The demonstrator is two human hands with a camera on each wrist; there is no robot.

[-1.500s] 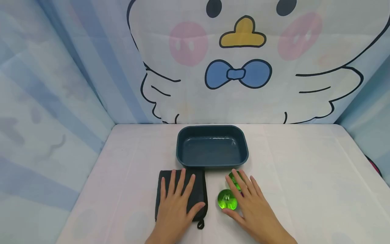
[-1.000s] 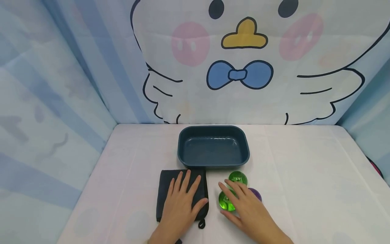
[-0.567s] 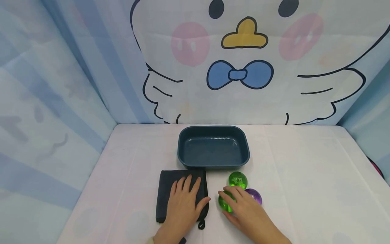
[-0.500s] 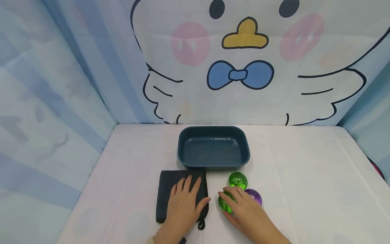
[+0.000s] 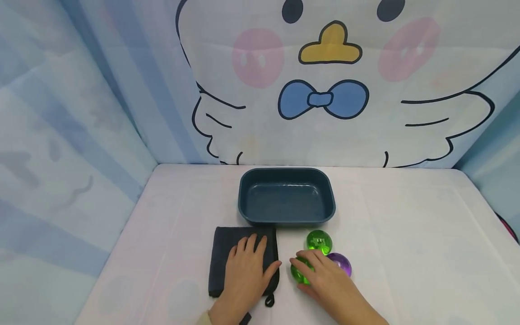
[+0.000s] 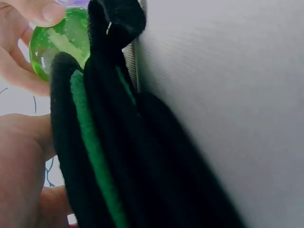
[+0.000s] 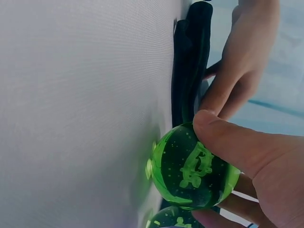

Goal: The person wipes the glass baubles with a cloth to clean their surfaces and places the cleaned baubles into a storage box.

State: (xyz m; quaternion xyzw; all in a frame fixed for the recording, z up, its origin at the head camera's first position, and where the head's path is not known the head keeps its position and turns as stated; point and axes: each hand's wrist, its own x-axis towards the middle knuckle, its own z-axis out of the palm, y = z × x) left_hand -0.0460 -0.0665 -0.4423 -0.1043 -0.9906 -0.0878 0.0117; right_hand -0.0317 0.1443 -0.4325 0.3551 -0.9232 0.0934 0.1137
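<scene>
My left hand [image 5: 245, 275] lies palm down, fingers straight, on a black zip pouch [image 5: 219, 257] with a small loop at its near right corner. The left wrist view shows green edging along the layers of the pouch [image 6: 95, 147]. To the right, my right hand [image 5: 327, 284] grips a clear green ball [image 5: 299, 271]. In the right wrist view, thumb and fingers curl round this green ball [image 7: 194, 166], which has a small figure inside. Just beyond the hand sits a second green ball [image 5: 319, 242]. A purple ball [image 5: 342, 262] is partly hidden behind the right hand.
A dark blue rectangular tray [image 5: 284, 198] stands behind the pouch and balls. The table has a pale cloth [image 5: 406, 234]. A printed curtain [image 5: 252, 126] hangs at the back, and more curtain hangs at both sides.
My right hand has drawn back and its fingers have curled round the nearer green ball, uncovering the other green ball and the purple one. My left hand has slid slightly right and nearer on the pouch.
</scene>
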